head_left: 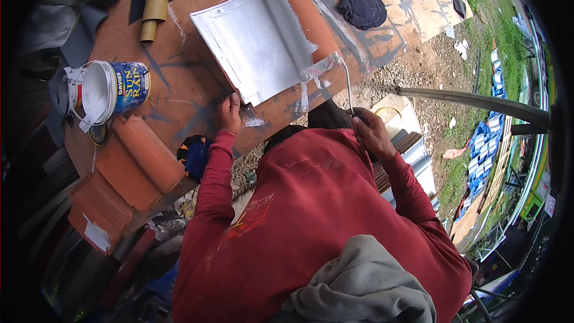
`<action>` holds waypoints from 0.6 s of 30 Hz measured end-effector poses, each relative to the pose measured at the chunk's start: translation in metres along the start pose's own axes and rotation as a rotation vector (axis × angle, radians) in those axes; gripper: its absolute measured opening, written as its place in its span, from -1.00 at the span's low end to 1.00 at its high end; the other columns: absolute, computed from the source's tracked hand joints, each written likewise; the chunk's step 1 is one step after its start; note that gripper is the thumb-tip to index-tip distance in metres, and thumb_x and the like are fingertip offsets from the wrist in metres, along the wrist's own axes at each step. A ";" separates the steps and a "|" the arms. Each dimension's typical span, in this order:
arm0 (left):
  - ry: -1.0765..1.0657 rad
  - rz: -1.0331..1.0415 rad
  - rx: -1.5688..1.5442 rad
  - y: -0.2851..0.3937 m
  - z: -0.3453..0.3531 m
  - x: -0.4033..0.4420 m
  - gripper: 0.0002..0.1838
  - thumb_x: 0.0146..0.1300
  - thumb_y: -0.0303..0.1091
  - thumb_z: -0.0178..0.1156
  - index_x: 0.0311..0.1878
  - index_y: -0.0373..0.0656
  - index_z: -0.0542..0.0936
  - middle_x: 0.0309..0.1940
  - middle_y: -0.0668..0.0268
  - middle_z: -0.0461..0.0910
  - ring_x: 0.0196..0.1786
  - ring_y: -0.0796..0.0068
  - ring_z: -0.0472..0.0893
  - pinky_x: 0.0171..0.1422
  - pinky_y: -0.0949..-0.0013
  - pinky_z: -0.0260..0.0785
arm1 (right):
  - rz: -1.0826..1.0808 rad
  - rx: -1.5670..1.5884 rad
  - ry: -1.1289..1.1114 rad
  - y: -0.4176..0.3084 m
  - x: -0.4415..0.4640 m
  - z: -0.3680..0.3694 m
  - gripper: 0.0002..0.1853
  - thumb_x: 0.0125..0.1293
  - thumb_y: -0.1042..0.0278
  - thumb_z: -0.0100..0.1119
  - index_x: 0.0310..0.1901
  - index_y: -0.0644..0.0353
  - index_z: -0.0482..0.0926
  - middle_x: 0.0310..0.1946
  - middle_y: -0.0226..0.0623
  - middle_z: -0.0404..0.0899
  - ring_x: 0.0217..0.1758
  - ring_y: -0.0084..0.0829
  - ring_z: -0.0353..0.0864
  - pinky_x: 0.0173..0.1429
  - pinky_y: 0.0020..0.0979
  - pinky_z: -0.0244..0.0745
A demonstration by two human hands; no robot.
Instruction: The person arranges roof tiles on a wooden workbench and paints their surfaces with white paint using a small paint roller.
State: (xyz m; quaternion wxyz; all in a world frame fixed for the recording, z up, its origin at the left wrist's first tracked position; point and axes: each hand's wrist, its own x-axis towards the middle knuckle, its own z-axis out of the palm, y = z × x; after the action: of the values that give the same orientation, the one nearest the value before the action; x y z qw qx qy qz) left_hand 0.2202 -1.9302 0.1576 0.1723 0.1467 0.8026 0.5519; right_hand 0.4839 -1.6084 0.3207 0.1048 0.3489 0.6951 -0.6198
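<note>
A roof tile point(257, 42) lies on the table, most of its face coated in whitish paint. Bare terracotta colour shows along its right-hand curve. My left hand point(229, 113) is closed at the tile's near left corner, fingers curled against the edge. In my right hand point(373, 136) is the handle of a paint roller, with fingers wrapped round it. The thin bent wire frame runs up from that hand to the paint-smeared roller point(320, 67), which rests on the tile's near right corner.
A paint-smudged brown table point(203, 78) carries a paint bucket point(128, 87) at left, with unpainted terracotta tiles point(140, 155) below it. A cardboard tube point(158, 0) and a dark crumpled cloth point(363, 7) lie farther back. A curved bar point(472, 100) juts in from the right.
</note>
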 end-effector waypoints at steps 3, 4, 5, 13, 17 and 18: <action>0.015 0.078 0.005 0.018 0.000 -0.003 -0.48 0.69 0.03 -0.08 -0.30 -0.23 0.46 -0.44 0.42 0.38 -0.31 0.57 0.34 -0.18 0.34 0.31 | -0.057 0.194 -0.007 -0.036 0.046 0.026 -0.69 0.60 0.29 0.06 0.20 0.29 0.54 -0.47 -0.50 0.43 -0.57 -0.67 0.37 -0.51 -0.52 0.34; 0.011 0.089 0.020 0.017 0.000 -0.002 -0.48 0.69 0.03 -0.08 -0.30 -0.23 0.46 -0.44 0.42 0.38 -0.31 0.57 0.34 -0.18 0.34 0.31 | -0.058 0.229 -0.012 -0.049 0.064 0.032 -0.73 0.60 0.30 0.05 0.15 0.29 0.54 -0.49 -0.50 0.40 -0.59 -0.67 0.36 -0.53 -0.51 0.33; 0.035 0.119 0.014 0.009 0.002 0.000 -0.48 0.67 0.03 -0.05 -0.31 -0.24 0.46 -0.48 0.39 0.35 -0.36 0.54 0.32 -0.24 0.29 0.26 | -0.063 0.276 -0.010 -0.061 0.085 0.038 -0.76 0.60 0.30 0.06 0.09 0.29 0.54 -0.49 -0.50 0.41 -0.59 -0.66 0.36 -0.54 -0.50 0.33; 0.091 0.116 -0.016 0.013 0.010 -0.002 -0.48 0.67 0.04 -0.05 -0.32 -0.22 0.44 -0.48 0.39 0.32 -0.34 0.53 0.29 -0.22 0.29 0.27 | -0.122 0.276 -0.077 -0.173 0.215 0.037 -0.82 0.58 0.30 0.07 -0.10 0.24 0.52 -0.47 -0.43 0.43 -0.56 -0.57 0.40 -0.52 -0.40 0.39; 0.108 0.063 -0.041 0.019 0.011 -0.004 -0.48 0.68 0.04 -0.05 -0.32 -0.22 0.45 -0.47 0.44 0.31 -0.32 0.57 0.31 -0.21 0.32 0.28 | -0.113 0.276 -0.093 -0.176 0.214 0.033 -0.83 0.59 0.29 0.07 -0.08 0.23 0.52 -0.47 -0.44 0.41 -0.56 -0.60 0.39 -0.52 -0.41 0.38; 0.108 0.028 -0.074 0.018 0.013 -0.005 -0.48 0.68 0.04 -0.04 -0.31 -0.22 0.46 -0.47 0.44 0.31 -0.32 0.58 0.31 -0.21 0.33 0.28 | -0.114 0.272 -0.102 -0.166 0.204 0.030 -0.83 0.59 0.29 0.08 -0.06 0.22 0.53 -0.46 -0.46 0.41 -0.56 -0.61 0.38 -0.52 -0.42 0.38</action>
State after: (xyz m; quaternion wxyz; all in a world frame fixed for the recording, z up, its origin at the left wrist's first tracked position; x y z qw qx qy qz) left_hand 0.2311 -1.9147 0.1709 0.1265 0.1213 0.7878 0.5905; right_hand 0.2236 -1.5626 0.3274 0.0565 0.2881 0.6172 -0.7300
